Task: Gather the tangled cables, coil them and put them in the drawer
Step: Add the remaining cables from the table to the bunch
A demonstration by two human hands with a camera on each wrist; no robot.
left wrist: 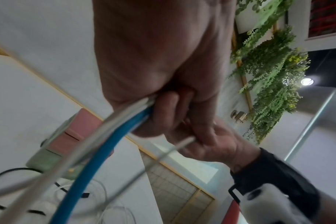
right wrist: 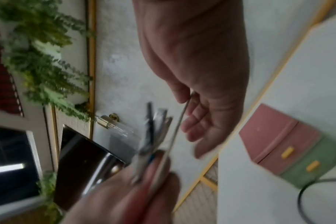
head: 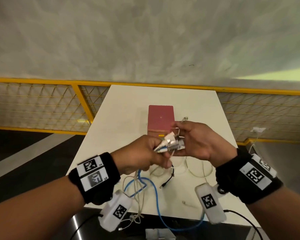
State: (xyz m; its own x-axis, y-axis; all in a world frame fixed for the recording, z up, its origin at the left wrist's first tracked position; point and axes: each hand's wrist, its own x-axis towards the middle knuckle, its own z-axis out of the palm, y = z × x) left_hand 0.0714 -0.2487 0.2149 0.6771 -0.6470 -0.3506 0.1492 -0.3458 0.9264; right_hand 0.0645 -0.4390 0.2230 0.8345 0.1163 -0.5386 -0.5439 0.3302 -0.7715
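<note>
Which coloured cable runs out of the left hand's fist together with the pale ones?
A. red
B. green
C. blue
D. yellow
C: the left wrist view shows a blue cable leaving the left hand beside the pale cables; the head view shows it looping over the table.

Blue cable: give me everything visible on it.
The blue cable is a round, smooth, plastic-looking cord, thicker than the white and grey cables bundled with it. One end is gripped in the left hand with those others, connector tips sticking out above the fist. From there it hangs down, loops over the white table and runs off the near edge. The right hand pinches a thin white cable, not the blue one.
</note>
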